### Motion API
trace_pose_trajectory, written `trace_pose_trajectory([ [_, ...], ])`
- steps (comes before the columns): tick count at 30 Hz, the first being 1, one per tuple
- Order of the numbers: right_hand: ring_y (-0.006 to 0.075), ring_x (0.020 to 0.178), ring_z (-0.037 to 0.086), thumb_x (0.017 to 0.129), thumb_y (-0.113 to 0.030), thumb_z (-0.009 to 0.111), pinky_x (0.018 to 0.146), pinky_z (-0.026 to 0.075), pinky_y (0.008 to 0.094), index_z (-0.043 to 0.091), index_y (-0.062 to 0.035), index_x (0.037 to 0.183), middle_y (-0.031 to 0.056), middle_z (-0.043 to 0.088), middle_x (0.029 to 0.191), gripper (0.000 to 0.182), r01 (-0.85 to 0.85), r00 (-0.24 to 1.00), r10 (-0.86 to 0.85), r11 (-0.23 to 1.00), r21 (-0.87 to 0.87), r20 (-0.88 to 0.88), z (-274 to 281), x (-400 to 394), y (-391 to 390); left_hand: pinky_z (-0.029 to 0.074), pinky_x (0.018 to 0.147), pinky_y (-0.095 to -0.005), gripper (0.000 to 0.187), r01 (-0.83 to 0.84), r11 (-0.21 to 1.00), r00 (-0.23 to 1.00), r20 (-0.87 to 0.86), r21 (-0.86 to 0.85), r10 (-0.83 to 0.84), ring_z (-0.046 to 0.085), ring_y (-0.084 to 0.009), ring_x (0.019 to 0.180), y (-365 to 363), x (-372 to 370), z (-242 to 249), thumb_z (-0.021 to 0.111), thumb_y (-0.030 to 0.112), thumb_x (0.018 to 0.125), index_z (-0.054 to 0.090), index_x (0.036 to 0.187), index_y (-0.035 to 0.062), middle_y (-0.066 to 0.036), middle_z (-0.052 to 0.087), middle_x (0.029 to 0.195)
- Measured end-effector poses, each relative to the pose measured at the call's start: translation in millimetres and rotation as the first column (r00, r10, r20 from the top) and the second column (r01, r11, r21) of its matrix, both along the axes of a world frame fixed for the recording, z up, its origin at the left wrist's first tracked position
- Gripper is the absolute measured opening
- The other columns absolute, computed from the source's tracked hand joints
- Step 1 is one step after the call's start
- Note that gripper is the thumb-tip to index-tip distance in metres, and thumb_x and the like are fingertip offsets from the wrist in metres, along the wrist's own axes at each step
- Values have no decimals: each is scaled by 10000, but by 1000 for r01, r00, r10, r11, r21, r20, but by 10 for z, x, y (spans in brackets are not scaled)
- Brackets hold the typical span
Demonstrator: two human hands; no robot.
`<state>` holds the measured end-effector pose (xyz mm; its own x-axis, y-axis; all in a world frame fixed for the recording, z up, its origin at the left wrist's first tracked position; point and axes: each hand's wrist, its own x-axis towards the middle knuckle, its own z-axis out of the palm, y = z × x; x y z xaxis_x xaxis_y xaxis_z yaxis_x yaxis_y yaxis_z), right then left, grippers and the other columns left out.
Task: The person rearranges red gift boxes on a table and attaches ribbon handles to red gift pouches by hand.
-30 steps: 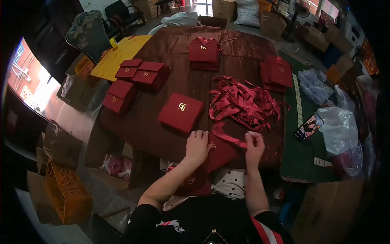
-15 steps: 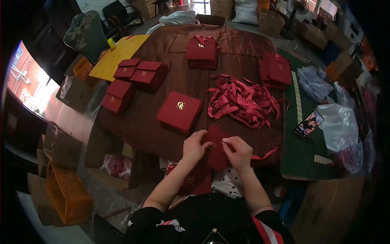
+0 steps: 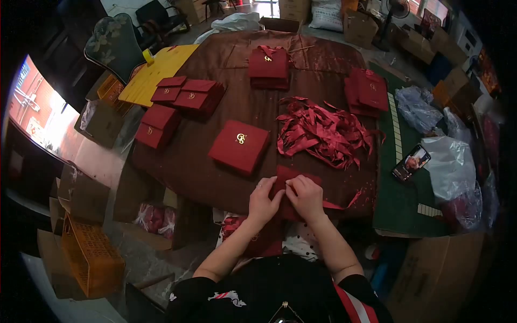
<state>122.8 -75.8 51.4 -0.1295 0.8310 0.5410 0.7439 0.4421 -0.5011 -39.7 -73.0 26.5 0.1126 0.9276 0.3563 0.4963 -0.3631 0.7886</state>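
My left hand (image 3: 264, 199) and my right hand (image 3: 305, 195) are pressed together on a dark red pouch (image 3: 295, 179) at the near edge of the brown table (image 3: 215, 177). A red ribbon (image 3: 344, 203) trails out from under my right hand to the right. A red box with a gold monogram (image 3: 239, 146) lies just beyond my left hand. A loose heap of red ribbons (image 3: 323, 132) sits beyond my right hand. More dark red pouches (image 3: 258, 237) rest in my lap.
Stacks of red boxes stand at the left (image 3: 156, 125), back left (image 3: 191, 95), back middle (image 3: 269, 67) and right (image 3: 369, 91). A phone (image 3: 411, 163) lies on the green mat (image 3: 404, 204) to the right, beside plastic bags (image 3: 449, 167). An orange crate (image 3: 89, 258) sits on the floor at left.
My right hand let go of the lifted ribbon and came in to join the left on the pouch. The pouch has been drawn closer to the table edge, with both hands now closed over it.
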Motion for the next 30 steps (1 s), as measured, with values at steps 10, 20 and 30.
trace_pose_trajectory([
  [10, 292, 788, 656, 864, -116, 707, 670, 544, 401, 631, -56, 929, 95, 638, 867, 116, 21, 998, -28, 992, -125, -49, 12, -37, -33, 532, 722, -413, 340, -19, 992, 992, -121, 127, 35, 650, -341, 862, -139, 84, 77, 660, 97, 907, 641, 1238, 22, -142, 616, 987],
  [20, 258, 701, 687, 832, -121, 717, 660, 546, 343, 677, 7, 898, 136, 685, 818, 149, -106, 953, -2, 935, -339, -303, -111, 44, 108, 534, 755, -426, 389, -15, 1000, 998, -52, 25, 16, 649, -357, 910, -93, 72, -84, 673, 102, 883, 626, 1259, 13, -151, 626, 1019],
  [30, 306, 842, 646, 831, -89, 730, 690, 536, 402, 642, -45, 933, 95, 640, 897, 141, -160, 987, 159, 986, -41, -32, -169, 125, 94, 535, 804, -414, 497, 171, 985, 981, -100, 13, -169, 635, -371, 962, -104, 11, -13, 668, 56, 857, 560, 1337, -8, -185, 610, 1074],
])
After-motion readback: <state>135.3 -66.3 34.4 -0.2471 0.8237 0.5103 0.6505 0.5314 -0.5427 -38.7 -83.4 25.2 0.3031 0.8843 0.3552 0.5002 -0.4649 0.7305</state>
